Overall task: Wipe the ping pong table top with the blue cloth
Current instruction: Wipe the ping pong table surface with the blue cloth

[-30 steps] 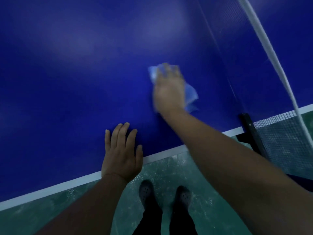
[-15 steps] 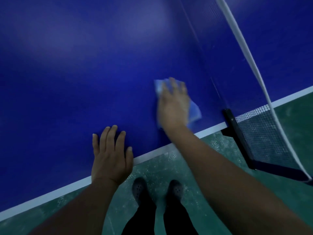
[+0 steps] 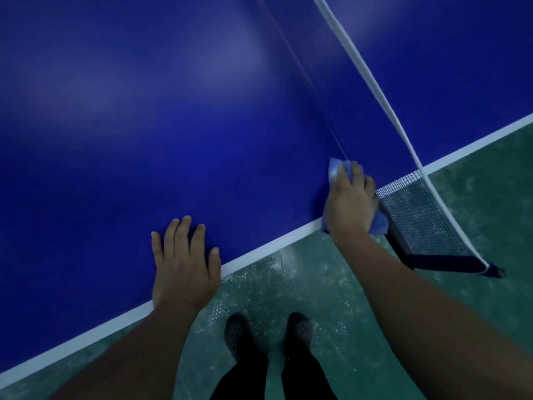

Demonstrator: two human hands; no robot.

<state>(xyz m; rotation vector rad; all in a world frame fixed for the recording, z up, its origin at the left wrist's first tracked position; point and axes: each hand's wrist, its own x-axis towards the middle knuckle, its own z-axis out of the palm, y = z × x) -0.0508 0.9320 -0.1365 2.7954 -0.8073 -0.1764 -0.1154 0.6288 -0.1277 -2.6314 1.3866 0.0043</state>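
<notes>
Right hand (image 3: 350, 206) presses blue cloth (image 3: 378, 224) at table (image 3: 144, 111) edge.

My right hand (image 3: 350, 203) covers most of the crumpled light-blue cloth (image 3: 378, 223). The picture's edges cut off the dark-blue tabletop (image 3: 173, 125) and the white-taped net (image 3: 415, 209).

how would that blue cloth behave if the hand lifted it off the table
Probably floppy: the blue cloth bunches in folds under the right hand. Likely light, being thin and crumpled. It seems to slide easily on the smooth table.
</notes>
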